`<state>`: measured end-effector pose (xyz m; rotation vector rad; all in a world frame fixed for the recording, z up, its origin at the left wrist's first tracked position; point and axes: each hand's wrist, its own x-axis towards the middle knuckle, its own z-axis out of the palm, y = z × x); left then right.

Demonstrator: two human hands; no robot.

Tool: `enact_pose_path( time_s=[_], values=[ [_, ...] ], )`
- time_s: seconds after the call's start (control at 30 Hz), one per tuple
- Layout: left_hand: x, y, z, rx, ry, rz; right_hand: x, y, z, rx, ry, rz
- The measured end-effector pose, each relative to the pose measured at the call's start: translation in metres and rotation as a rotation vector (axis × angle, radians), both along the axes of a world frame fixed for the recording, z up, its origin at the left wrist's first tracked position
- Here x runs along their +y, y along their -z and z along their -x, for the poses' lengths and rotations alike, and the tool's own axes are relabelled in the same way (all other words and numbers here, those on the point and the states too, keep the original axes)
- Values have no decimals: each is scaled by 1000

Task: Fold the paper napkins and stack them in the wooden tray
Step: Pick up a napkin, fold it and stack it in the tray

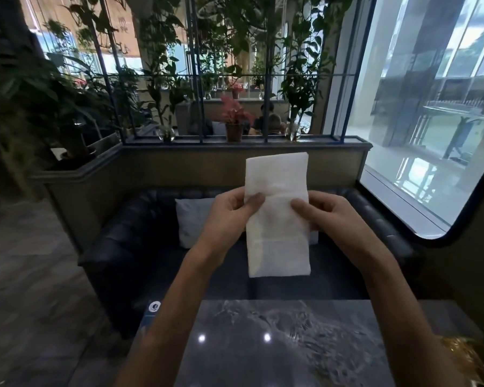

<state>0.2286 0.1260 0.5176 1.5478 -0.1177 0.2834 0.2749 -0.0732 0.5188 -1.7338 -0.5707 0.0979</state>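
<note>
The fingers of the left hand and right hand pinched the paper napkin at its long edges, mid-height, holding the folded strip upright in the air, well clear of the counter. It looked feather-light, limp and easily torn, so a gentle hold near the edges seemed right. Open air lay all round it; no wooden tray showed.

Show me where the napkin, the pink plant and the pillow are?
napkin (277, 174): head view, on its upper half.
pink plant (233, 110): head view, on its leaves.
pillow (192, 219): head view, on its left part.
</note>
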Motion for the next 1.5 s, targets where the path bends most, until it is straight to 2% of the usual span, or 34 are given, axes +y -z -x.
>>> enact_pose_path(
  time_s=[0.13, 0.4, 0.53, 0.63, 0.8, 0.87, 0.97, 1.0, 1.13, 1.3, 1.5],
  values=[
    [5, 0, 4, 0, 90, 71, 5, 5, -3, 60, 7, -206],
    [16, -4, 18, -80, 271, 204, 6, 3, 6, 60, -52, -319],
    [16, -1, 21, 27, 294, 360, 7, 1, 9, 4, -6, -328],
    [11, 7, 24, 86, 237, 233, 6, 1, 7, -69, 38, -297],
    [9, 14, 27, 82, 153, 107, 8, 3, 5, -125, 68, -241],
    [9, 13, 27, 60, 108, 65, 8, 7, 2, -32, 64, -264],
    [8, 10, 26, 16, 56, 25, 11, 12, 1, 252, -53, -331],
    [8, 10, 26, 1, 44, 9, 12, 15, 2, 272, -80, -303],
    [9, 11, 25, -39, 30, -38, 14, 27, 9, 167, -77, -241],
    [13, 15, 26, 2, 46, -53, 17, 28, 5, 125, -19, -354],
    [12, 22, 30, 125, 113, 84, 13, 27, 8, -230, -89, -355]
  ],
)
